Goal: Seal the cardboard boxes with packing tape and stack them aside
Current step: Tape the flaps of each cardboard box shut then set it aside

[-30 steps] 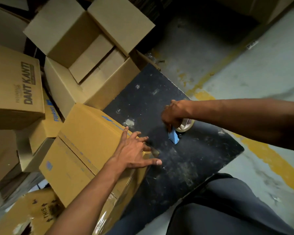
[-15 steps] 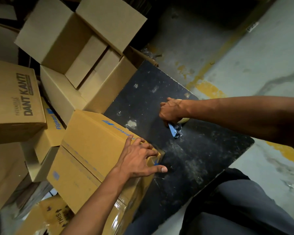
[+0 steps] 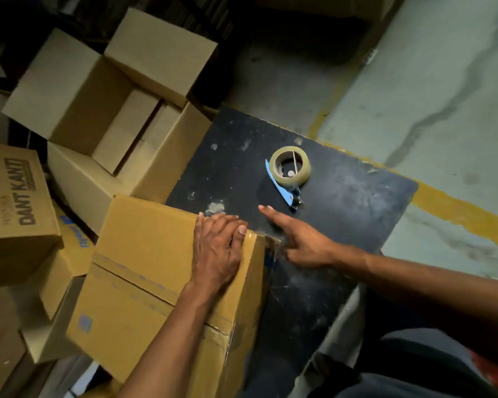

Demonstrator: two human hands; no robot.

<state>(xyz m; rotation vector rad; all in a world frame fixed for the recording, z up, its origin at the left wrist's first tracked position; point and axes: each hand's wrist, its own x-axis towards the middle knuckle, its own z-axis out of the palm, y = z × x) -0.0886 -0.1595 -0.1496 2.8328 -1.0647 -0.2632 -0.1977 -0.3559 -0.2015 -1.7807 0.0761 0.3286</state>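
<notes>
A closed yellow-brown cardboard box (image 3: 144, 271) lies at the left edge of a black board (image 3: 342, 214), with clear tape along its seam and over its right end. My left hand (image 3: 217, 248) rests flat on the box's top right corner, fingers over the taped edge. My right hand (image 3: 302, 239) reaches beside that corner with straight fingers and holds nothing. A tape dispenser (image 3: 289, 175) with a clear roll and blue handle lies alone on the board, beyond both hands.
An open cardboard box (image 3: 110, 110) with raised flaps sits behind the taped one. A printed carton (image 3: 15, 202) stands at the left, with more boxes (image 3: 55, 311) below it. Concrete floor with a yellow line (image 3: 460, 214) lies to the right. My dark-trousered knee (image 3: 420, 366) is at lower right.
My right hand let go of the tape dispenser, which now lies on the board, and came back toward the box corner. My left hand slid up to the box's taped edge.
</notes>
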